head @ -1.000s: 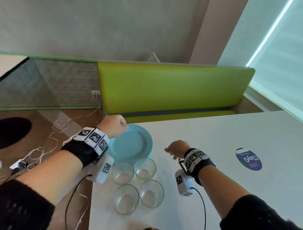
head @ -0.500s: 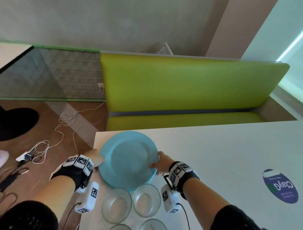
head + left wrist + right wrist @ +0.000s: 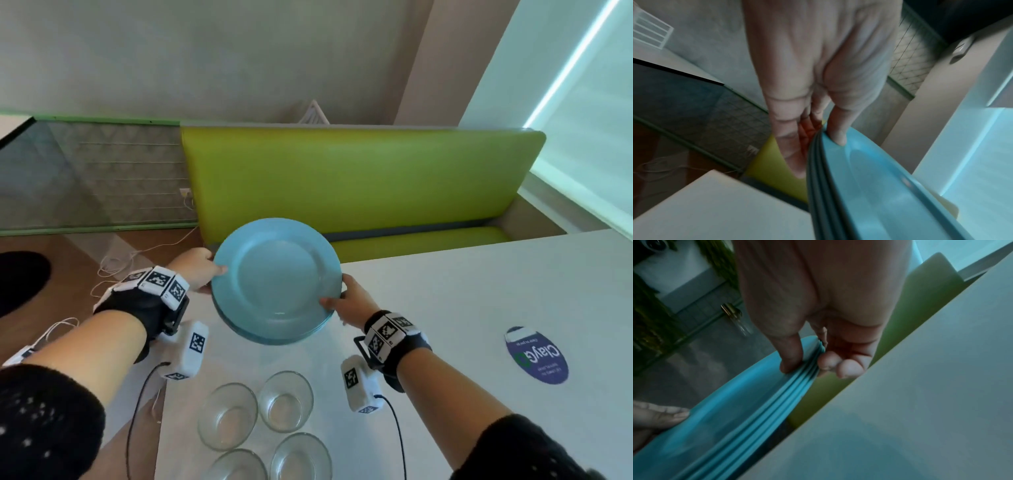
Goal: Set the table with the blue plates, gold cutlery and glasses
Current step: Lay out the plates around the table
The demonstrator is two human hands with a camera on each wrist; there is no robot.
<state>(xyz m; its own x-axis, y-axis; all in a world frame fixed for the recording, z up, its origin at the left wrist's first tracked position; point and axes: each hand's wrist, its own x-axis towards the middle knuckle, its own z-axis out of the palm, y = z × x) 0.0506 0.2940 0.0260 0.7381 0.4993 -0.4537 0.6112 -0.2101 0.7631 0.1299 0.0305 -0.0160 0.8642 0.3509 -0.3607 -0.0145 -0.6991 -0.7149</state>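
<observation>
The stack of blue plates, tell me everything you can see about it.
The stack of blue plates is round, light blue and smooth, with glossy wide rims and shallow wells. The wrist views show several rim edges nested together. It is tilted and lifted off the white table, beyond four glasses. The left hand and the right hand each grip opposite rims, thumb on top and fingers beneath. The top plate looks empty.

plates [image 3: 277, 274]: smooth, glossy (ceramic-looking) | glasses [image 3: 286, 401]: clear glass | table [image 3: 479, 308]: matt white
</observation>
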